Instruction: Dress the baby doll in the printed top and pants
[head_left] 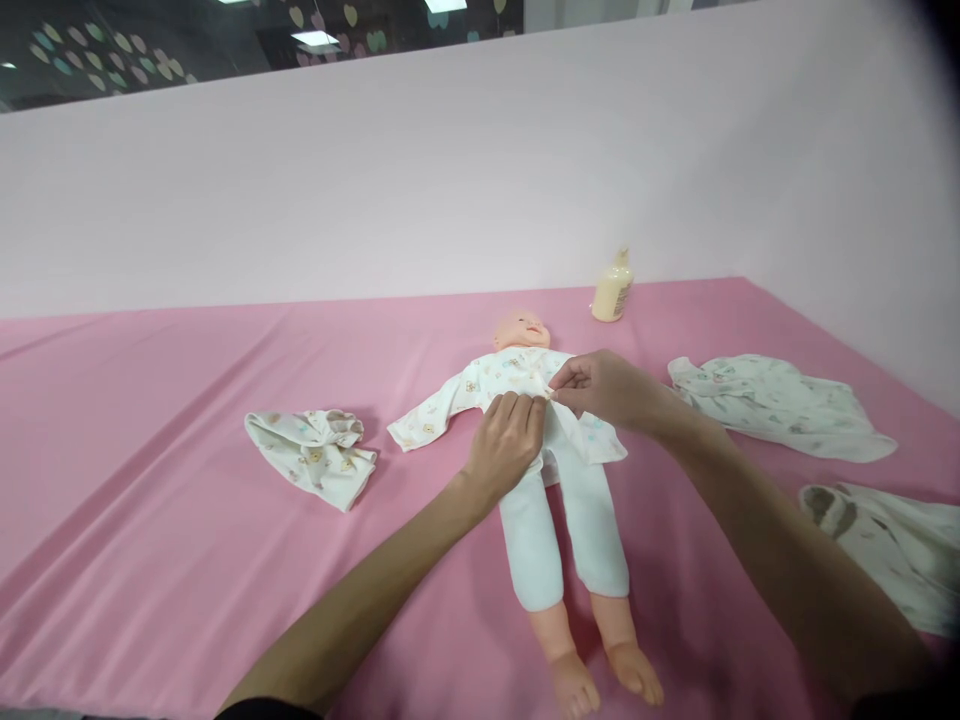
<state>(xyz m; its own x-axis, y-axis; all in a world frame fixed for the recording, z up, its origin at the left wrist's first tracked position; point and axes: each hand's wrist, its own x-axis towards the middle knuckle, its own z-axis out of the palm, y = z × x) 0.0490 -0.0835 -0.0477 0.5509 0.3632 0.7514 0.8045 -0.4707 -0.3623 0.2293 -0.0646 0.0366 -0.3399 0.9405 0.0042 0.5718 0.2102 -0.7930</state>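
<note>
A baby doll (523, 328) lies on its back, head toward the wall and bare feet toward me. It wears a white printed baby shirt (435, 408), whose left-hand sleeve stretches out to the side, over white cloth legs (531, 535). My left hand (508, 440) is closed on the shirt front at the doll's middle. Just beside it, my right hand (589, 388) pinches the shirt's front at chest height. The fingertips of both hands nearly meet there. Whatever small fastening may lie between them is too small to make out.
A pump bottle (613, 288) stands near the wall. To the left lies a crumpled printed baby cap (319, 450). Folded white garments (780, 405) and another white cloth (892, 545) lie on the right. Pink sheeting (187, 530) covers the surface, with a white wall (337, 200) behind.
</note>
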